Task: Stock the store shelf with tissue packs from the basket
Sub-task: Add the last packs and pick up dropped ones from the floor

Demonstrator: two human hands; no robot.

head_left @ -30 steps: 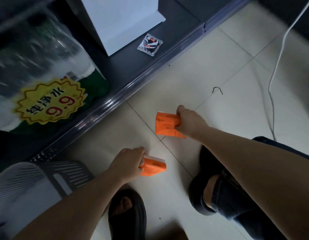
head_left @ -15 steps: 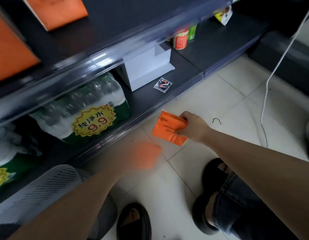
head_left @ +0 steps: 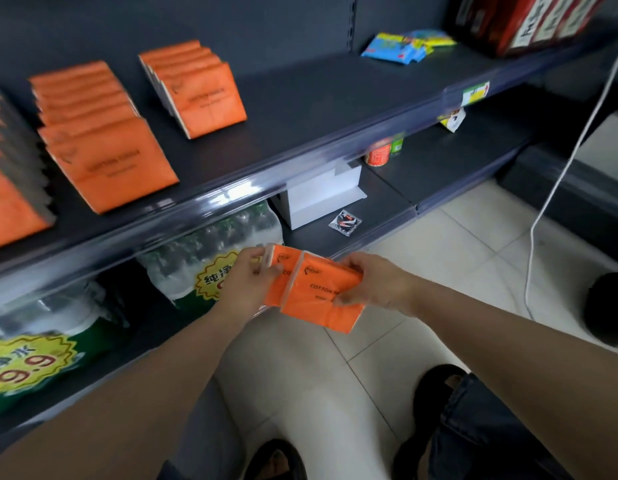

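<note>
1. Hands are both busy. The left hand (head_left: 248, 285) is curled round one orange tissue pack (head_left: 287, 261), and the right hand (head_left: 373, 282) is curled round a second tissue pack (head_left: 318, 306).
2. The two packs touch, side by side. They hang in the air over the floor (head_left: 439, 271), in front of the water bottle packs (head_left: 210, 251). They are lower than the shelf (head_left: 318, 109) they belong on.
3. That shelf has rows of the same orange packs, leaning back. To the right of the last row (head_left: 203, 95) there is bare dark space.
4. I think the step is to lift both packs up and set them in that space.
5. To do it well, lift high enough that the packs go over the shiny front rail (head_left: 231, 188) and do not bump it.
6. Turn the side with the words to the front, like the others.
7. Set them just beside the last row and lean them the same way, so that it looks tidy.
8. Hold them softly. They look squashy and could crumple.
9. The basket is not in view.
</note>
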